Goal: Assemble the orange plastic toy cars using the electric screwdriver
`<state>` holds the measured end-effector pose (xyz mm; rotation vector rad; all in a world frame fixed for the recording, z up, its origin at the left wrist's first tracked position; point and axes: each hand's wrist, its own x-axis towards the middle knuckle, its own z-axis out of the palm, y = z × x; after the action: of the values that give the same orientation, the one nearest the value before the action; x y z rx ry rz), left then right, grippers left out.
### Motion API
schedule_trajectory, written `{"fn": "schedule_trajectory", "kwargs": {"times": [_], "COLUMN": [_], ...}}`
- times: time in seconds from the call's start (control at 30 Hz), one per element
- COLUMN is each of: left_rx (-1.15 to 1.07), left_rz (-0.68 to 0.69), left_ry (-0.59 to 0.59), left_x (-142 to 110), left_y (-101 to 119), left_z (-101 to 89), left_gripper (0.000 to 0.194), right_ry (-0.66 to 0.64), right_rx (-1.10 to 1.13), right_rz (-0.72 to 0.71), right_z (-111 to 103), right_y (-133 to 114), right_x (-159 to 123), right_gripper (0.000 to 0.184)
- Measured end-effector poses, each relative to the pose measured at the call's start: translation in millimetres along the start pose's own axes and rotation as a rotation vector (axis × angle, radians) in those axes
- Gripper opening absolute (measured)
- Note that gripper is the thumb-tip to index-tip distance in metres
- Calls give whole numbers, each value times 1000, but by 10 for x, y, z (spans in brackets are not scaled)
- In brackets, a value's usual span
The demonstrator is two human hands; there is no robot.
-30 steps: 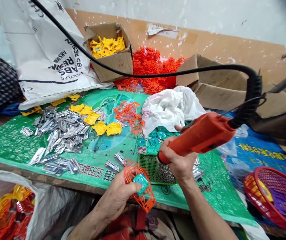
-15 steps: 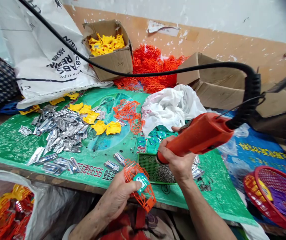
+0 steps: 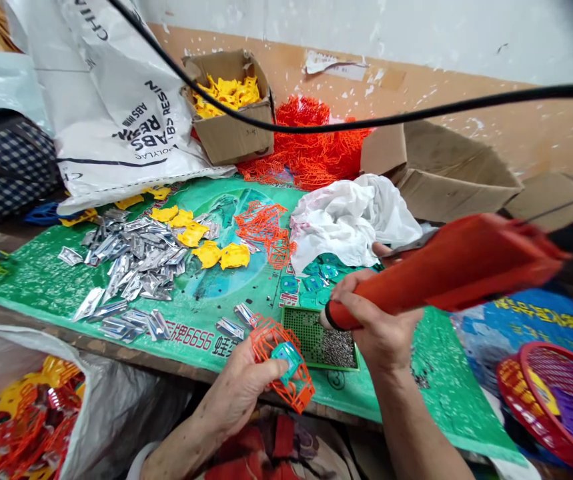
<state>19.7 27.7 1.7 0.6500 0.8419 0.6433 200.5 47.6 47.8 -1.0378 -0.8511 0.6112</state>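
My left hand (image 3: 249,377) is closed on an orange plastic lattice frame (image 3: 300,399), its thumb pressing a small teal plastic piece (image 3: 287,360) against it. My right hand (image 3: 383,327) wraps around a red electric screwdriver (image 3: 446,270), whose tip points left and down over a green perforated tray (image 3: 302,333). In the tray's right part lies a heap of small metal screws (image 3: 339,348). More teal pieces (image 3: 316,280) lie just behind the tray. Two silver strips (image 3: 230,328) rest to its left, close to the frame.
Silver strips (image 3: 136,253) are heaped at the left, near several yellow parts (image 3: 206,253). Orange frames (image 3: 266,230) and a white cloth (image 3: 351,217) lie farther back. A black cable (image 3: 326,127) crosses above. A red basket (image 3: 521,393) stands right; a bag of parts (image 3: 111,393) sits lower left.
The screwdriver's rear has swung to the right and its tip has shifted slightly right. The cable has straightened across the view. The left hand still holds the frame and teal piece.
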Motion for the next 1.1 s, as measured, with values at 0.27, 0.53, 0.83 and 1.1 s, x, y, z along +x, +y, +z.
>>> {"fn": "schedule_trajectory", "kwargs": {"times": [0.27,0.53,0.83,1.1], "left_rx": [-91,-129,-149,-100], "left_rz": [8,29,23,55], "left_ry": [-29,-47,-67,-88], "left_x": [48,56,66,92], "left_y": [-7,-43,-38,-87], "left_z": [60,65,56,16], "left_gripper": [31,29,23,26], "right_ry": [-169,-211,-227,-288], "right_rx": [275,339,312,299], "right_rz": [112,166,160,187], "right_z": [79,152,178,156], "right_y": [-449,-429,-391,-329], "right_x": [-172,-306,-315,-341], "right_gripper": [60,52,62,65]}}
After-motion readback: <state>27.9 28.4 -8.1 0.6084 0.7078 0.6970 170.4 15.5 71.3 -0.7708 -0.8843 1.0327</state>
